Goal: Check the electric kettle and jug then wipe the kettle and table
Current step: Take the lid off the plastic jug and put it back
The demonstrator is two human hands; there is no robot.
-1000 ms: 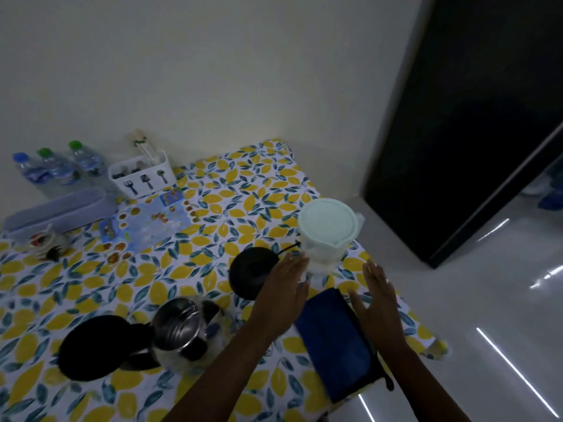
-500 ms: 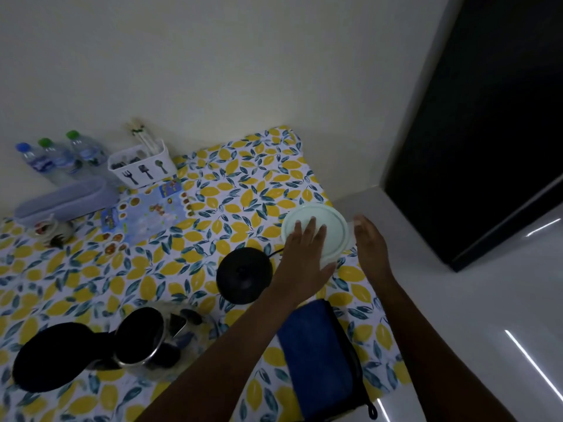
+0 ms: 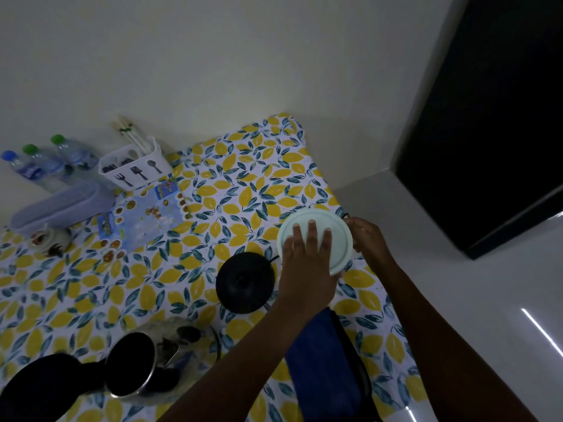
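Note:
The jug with its pale round lid point(image 3: 338, 236) stands near the table's right edge. My left hand point(image 3: 306, 263) lies flat on the lid, fingers spread. My right hand point(image 3: 367, 239) grips the jug's right side, where a dark handle shows. The electric kettle point(image 3: 137, 363) stands at the lower left with its black lid point(image 3: 36, 391) flipped open, showing the steel inside. Its black round base point(image 3: 245, 281) sits left of the jug. A blue cloth point(image 3: 323, 370) lies on the lemon-patterned table point(image 3: 213, 190) under my left forearm.
At the back left stand three water bottles point(image 3: 45, 164), a white cutlery holder point(image 3: 134, 170), a lilac long box point(image 3: 61, 205) and a printed leaflet point(image 3: 143, 214). A small ornament point(image 3: 48, 239) sits at the left. A dark door point(image 3: 487, 117) and glossy floor lie right of the table.
Both hands moved up from near the cloth to the jug: the left now rests on the lid, the right holds its side. The view shifted to look down on the jug.

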